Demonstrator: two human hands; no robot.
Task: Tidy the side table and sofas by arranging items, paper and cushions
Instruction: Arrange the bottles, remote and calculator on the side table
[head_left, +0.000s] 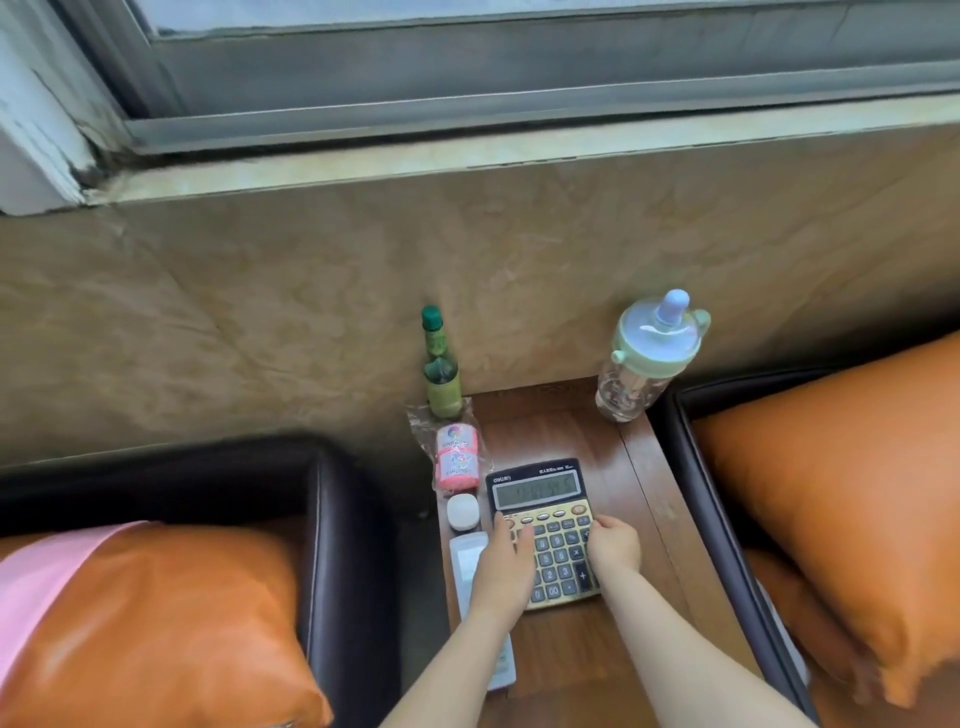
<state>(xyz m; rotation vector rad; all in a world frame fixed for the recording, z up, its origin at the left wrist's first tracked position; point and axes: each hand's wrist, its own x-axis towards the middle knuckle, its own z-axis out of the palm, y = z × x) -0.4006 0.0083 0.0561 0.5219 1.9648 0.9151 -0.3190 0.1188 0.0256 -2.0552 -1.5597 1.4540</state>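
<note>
Here both forearms reach forward over the wooden side table. The left hand lies flat, fingers straight, on the left keys of the calculator; the right hand curls its fingers round the calculator's right edge. The calculator lies mid-table, long axis running toward the wall, display at the far end. Just left of it lie a white remote, a white round case and a pink packet. Bare wood shows to the right and beyond, up to the green bottle and baby bottle.
</note>
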